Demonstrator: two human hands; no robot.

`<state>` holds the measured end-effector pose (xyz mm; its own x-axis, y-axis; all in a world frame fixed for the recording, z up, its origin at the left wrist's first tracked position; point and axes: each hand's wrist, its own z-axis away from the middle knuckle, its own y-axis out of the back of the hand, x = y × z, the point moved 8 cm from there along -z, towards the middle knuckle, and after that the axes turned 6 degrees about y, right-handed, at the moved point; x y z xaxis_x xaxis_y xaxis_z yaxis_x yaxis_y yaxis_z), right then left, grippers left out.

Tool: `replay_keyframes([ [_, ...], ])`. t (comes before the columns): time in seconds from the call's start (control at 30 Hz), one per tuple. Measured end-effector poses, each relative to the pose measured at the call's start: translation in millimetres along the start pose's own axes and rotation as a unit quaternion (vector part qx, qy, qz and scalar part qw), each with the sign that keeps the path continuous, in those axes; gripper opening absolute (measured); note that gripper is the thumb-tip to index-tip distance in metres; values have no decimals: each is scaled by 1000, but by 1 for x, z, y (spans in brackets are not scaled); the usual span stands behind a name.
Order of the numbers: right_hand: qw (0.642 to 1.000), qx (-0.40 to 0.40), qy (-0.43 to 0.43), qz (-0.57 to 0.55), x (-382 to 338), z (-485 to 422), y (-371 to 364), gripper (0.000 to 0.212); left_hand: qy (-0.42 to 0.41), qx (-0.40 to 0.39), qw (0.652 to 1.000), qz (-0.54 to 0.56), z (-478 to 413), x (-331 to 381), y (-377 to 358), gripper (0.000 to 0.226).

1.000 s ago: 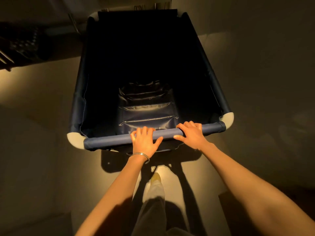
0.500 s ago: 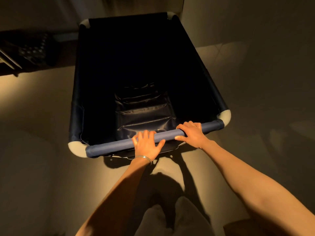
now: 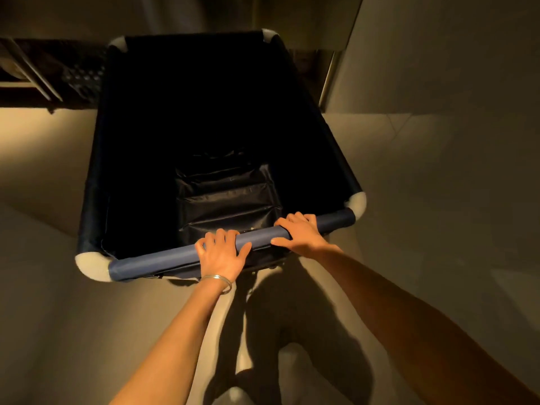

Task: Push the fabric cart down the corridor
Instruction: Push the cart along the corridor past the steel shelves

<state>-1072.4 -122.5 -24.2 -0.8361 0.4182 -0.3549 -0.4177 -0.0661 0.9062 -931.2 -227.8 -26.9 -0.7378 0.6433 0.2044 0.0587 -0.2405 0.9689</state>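
Hands curl over the fabric cart's rail: left hand, right hand, seemingly gripping.

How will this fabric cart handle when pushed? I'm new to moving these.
The fabric cart probably rolls lightly: its dark bin looks nearly empty. Its cloth walls likely sag and flex, so push on the padded rail, where the left hand and right hand rest. Both hands sit right of centre, so it may veer.
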Motion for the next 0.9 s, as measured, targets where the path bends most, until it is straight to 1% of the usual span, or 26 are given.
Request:
replay_keyframes([
  [0.07,1000,-6,19,4,10,-14,4,74,24,-8,1000,-7,-9,6,-1,45],
  [0.1,999,-5,31,5,14,-20,7,76,33,-8,999,-6,-12,10,-1,43],
  [0.17,999,-5,52,15,21,-30,11,81,48,4,999,-2,-15,16,-1,43],
  [0.23,997,-11,64,29,26,-36,16,80,67,11,998,0,-16,23,-3,43],
  [0.37,995,-27,82,52,39,-39,19,68,109,10,994,-9,-10,37,-9,44],
  [0.5,990,-28,119,63,49,-30,21,54,130,31,991,10,5,53,-14,43],
  [0.67,986,-25,147,70,57,-4,21,48,141,34,989,20,33,73,-25,42],
  [0.8,984,-26,158,81,68,23,16,51,146,47,988,23,61,92,-34,39],
  [0.9,981,-23,170,92,75,47,13,68,157,41,986,25,85,107,-38,39],
])
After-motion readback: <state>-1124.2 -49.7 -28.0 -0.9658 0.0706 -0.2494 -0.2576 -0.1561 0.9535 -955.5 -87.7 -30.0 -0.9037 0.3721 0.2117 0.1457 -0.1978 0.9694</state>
